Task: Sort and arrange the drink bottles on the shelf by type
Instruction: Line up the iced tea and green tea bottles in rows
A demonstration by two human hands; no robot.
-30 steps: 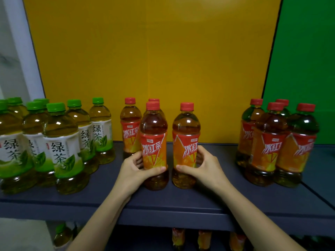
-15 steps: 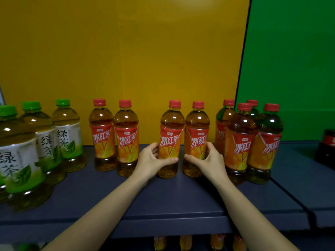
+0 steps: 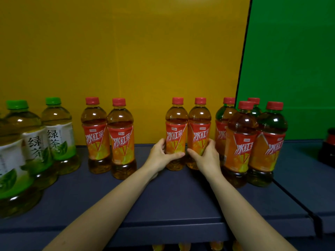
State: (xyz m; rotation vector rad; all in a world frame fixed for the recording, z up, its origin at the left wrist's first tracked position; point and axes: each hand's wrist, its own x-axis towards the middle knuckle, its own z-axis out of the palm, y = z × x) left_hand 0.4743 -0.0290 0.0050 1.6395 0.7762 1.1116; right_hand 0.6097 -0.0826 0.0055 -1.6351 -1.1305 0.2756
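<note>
The left hand [image 3: 159, 156] grips the left bottle [image 3: 176, 131] and the right hand [image 3: 208, 156] grips the right bottle [image 3: 199, 131], fingers curled round both red-tea labels; the two stand upright and touching on the shelf [image 3: 181, 196]. Over the last second they have slid away from the red pair [image 3: 108, 138] and now sit just left of the red cluster [image 3: 241, 142]. That nearly joins them to their type; the pair, well left of the cluster beside the green teas [image 3: 58, 134], looks next
</note>
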